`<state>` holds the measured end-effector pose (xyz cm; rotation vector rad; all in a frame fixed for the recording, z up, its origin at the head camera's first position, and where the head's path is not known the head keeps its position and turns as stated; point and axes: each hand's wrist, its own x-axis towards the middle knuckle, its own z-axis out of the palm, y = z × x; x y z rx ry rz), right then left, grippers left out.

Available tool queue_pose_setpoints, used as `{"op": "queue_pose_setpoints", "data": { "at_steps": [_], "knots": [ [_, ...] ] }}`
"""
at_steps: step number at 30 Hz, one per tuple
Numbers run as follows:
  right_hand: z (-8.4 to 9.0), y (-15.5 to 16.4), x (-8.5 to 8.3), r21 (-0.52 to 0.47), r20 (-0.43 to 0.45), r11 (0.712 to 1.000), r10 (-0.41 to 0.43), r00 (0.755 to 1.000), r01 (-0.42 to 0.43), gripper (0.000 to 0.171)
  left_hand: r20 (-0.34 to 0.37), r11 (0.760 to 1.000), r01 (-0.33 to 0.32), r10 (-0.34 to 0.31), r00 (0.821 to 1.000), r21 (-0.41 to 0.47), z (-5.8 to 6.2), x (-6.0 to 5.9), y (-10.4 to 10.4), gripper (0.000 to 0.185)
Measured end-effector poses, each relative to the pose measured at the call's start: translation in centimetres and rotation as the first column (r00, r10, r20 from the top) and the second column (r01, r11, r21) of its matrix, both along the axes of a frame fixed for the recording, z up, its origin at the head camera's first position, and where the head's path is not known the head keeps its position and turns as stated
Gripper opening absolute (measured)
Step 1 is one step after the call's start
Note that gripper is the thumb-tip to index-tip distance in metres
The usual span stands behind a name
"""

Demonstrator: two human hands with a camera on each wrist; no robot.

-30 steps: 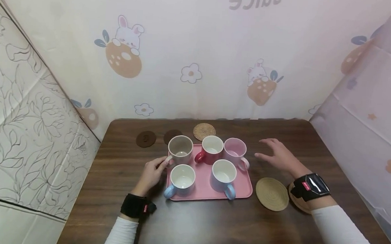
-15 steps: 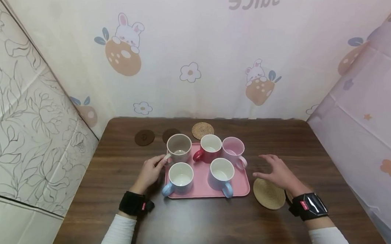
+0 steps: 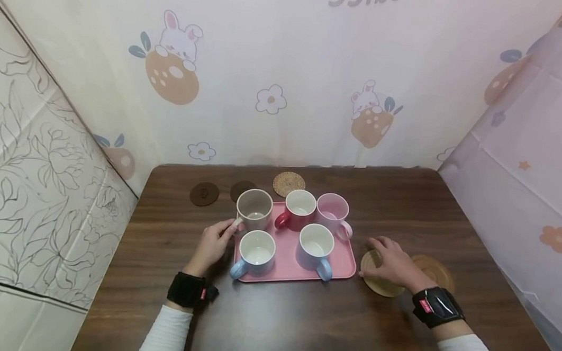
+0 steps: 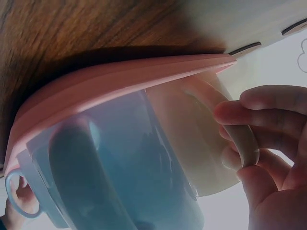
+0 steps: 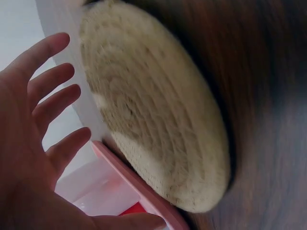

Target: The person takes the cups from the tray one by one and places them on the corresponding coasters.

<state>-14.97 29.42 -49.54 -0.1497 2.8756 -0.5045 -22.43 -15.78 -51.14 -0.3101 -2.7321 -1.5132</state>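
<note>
Left hand: the left hand (image 3: 212, 244) is placed at the left edge of the pink tray (image 3: 288, 268); the handle of the beige mug (image 3: 254, 209) is pinched between thumb and fingertips (image 4: 242, 112), as is seen plainly in the left wrist view.
Beige mug: it is stood upright on the tray's far left corner, with its handle turned towards the left hand.
Right hand: the right hand (image 3: 392, 262) is laid over the woven coaster (image 3: 375, 284) on the table, just right of the tray; its fingers (image 5: 50, 76) are spread and straight, and nothing is gripped.
Woven coaster: it is found flat on the dark wooden table (image 3: 302, 325), close beside the tray's right edge, partly covered by the hand.
Second coaster: a round wooden coaster (image 3: 433, 268) is seen just behind the right wrist.
Tray: four more mugs are carried on it, namely a red mug (image 3: 298, 210) and a pink mug (image 3: 333, 212) in the far row, and a light blue mug (image 3: 257, 252) and a lilac mug (image 3: 315, 246) in the near row.
Far edge: another woven coaster (image 3: 288, 183) and two dark round coasters (image 3: 204, 194) are laid beyond the tray.
Surround: the table is enclosed by printed cloth with rabbits and flowers (image 3: 270, 98).
</note>
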Motion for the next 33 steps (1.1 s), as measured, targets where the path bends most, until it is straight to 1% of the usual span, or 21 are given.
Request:
{"op": "queue_pose_setpoints", "data": {
  "at_steps": [3, 8, 16, 18, 20, 23, 30, 33],
  "knots": [
    [-0.1, 0.1, 0.0, 0.034, 0.000, 0.999, 0.019, 1.000, -0.019, 0.098, 0.002, 1.000, -0.009, 0.009, 1.000, -0.012, 0.1, 0.1, 0.0, 0.027],
    [-0.6, 0.0, 0.6, 0.053, 0.015, 0.998, 0.045, 0.999, -0.046, 0.102, 0.011, 1.000, -0.015, 0.015, 1.000, -0.024, 0.1, 0.3, 0.0, 0.027],
    [-0.4, 0.2, 1.8, 0.073, 0.068, 0.996, 0.044, 0.997, -0.049, 0.105, 0.023, 1.000, 0.002, -0.001, 1.000, -0.023, -0.3, 0.5, 0.2, 0.028],
    [-0.4, 0.2, 2.2, 0.079, 0.055, 0.995, 0.057, 0.997, -0.061, 0.104, 0.019, 1.000, 0.006, -0.006, 1.000, -0.020, -0.3, 0.6, 0.2, 0.028],
    [-0.5, 0.1, 2.4, 0.086, 0.021, 0.994, 0.071, 0.997, -0.073, 0.101, 0.014, 1.000, 0.004, -0.004, 1.000, -0.017, -0.3, 0.6, 0.2, 0.028],
    [-0.7, 0.0, 2.3, 0.098, -0.018, 0.993, 0.072, 0.997, -0.070, 0.099, 0.004, 1.000, -0.008, 0.008, 1.000, -0.017, -0.1, 0.6, 0.1, 0.027],
    [-0.7, 0.0, 1.8, 0.124, -0.032, 0.991, 0.054, 0.998, -0.049, 0.095, -0.006, 1.000, -0.021, 0.021, 1.000, -0.012, 0.1, 0.3, 0.1, 0.027],
    [-0.5, 0.0, 1.5, 0.118, -0.020, 0.992, 0.050, 0.999, -0.047, 0.095, -0.006, 1.000, -0.022, 0.022, 1.000, -0.010, 0.1, 0.1, 0.1, 0.027]
  ]
}}
